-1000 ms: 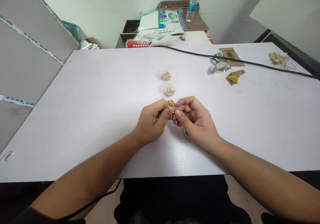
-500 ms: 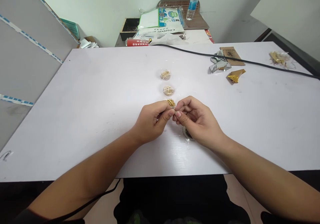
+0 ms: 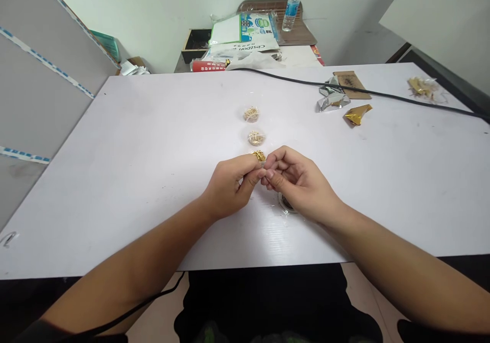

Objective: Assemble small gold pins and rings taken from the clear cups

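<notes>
I cannot tell what the left hand (image 3: 231,187) and the right hand (image 3: 304,185) have between them, because the fingers hide this place from me. The heap of gold pieces (image 3: 260,155) has its near edge covered by them. On the near side of this heap, a round container (image 3: 286,204) is partly hidden under the right hand. Far behind the heap, the bottle (image 3: 292,8) is cut by the upper edge. To the heap's far right, I find the marks on the brown packet (image 3: 354,87) too small for reading.

On my feed I see bright gold rods (image 3: 259,155), a white surface (image 3: 153,123), a black cable (image 3: 283,79), silver foil (image 3: 333,102), and a white strip (image 3: 25,154) dashed with blue.
</notes>
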Available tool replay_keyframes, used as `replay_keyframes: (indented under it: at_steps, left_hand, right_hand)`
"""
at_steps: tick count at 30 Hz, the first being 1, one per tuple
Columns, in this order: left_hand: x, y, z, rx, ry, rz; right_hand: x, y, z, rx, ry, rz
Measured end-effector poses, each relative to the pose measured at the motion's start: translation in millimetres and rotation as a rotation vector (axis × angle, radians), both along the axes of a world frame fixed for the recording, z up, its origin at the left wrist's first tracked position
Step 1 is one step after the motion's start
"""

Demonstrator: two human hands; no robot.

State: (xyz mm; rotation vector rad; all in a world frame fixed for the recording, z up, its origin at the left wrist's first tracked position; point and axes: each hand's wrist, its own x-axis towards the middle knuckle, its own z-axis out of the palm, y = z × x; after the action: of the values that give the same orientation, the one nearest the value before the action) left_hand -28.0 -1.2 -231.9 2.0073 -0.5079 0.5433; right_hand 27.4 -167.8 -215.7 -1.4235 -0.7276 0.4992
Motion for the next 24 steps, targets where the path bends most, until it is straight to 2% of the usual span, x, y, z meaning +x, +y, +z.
replay_keyframes:
  at_steps: [5,10,16,22,24]
  left_hand:
    - [-1,-3,5.2,-0.076,0.027,-0.009]
    - [-3,-6,10.8,-0.337,0.179,-0.116]
    - [-4,-5,10.1,-0.351,0.239,-0.044]
    - [-5,-4,9.9,-0.464,0.381,-0.267]
    - [-5,-4,9.9,-0.497,0.425,-0.306]
  right_hand:
    - [-1,1,2.2,0.031,0.062,0.009]
    - [0,0,0.1,0.117,0.179,0.08]
    - [0,-3,-0.2,0.096,0.236,0.162]
    - [-1,-5,0.5,0.11,0.268,0.256]
    - [-1,-5,-1.5,0.13,0.258,0.276]
